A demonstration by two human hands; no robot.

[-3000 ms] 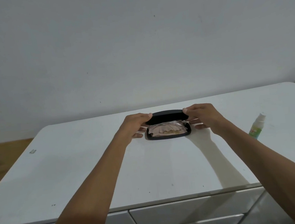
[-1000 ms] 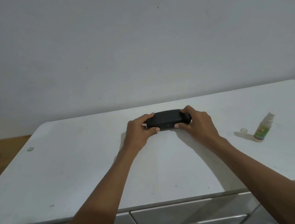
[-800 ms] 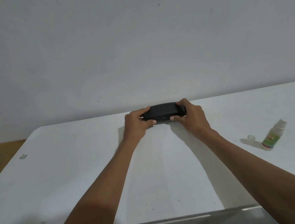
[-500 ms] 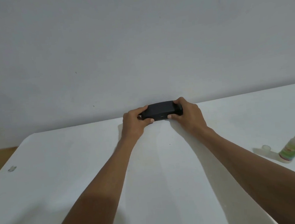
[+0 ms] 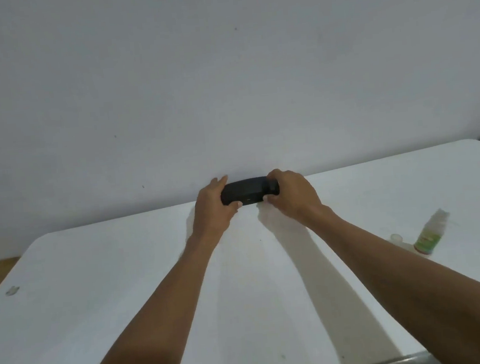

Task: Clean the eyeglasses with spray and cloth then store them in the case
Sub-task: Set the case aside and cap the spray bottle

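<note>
Two hands grip the closed black case at the counter's far edge, so you cannot see inside it. Your left hand clasps its left end, your right hand wraps its right end. Farther right a small cap lies beside the blurred spray bottle; its green label is unreadable.

We see the closed case at twelve o'clock on the table, by the far edge before the wall. At three o'clock stands the spray bottle, its cap just left.
</note>
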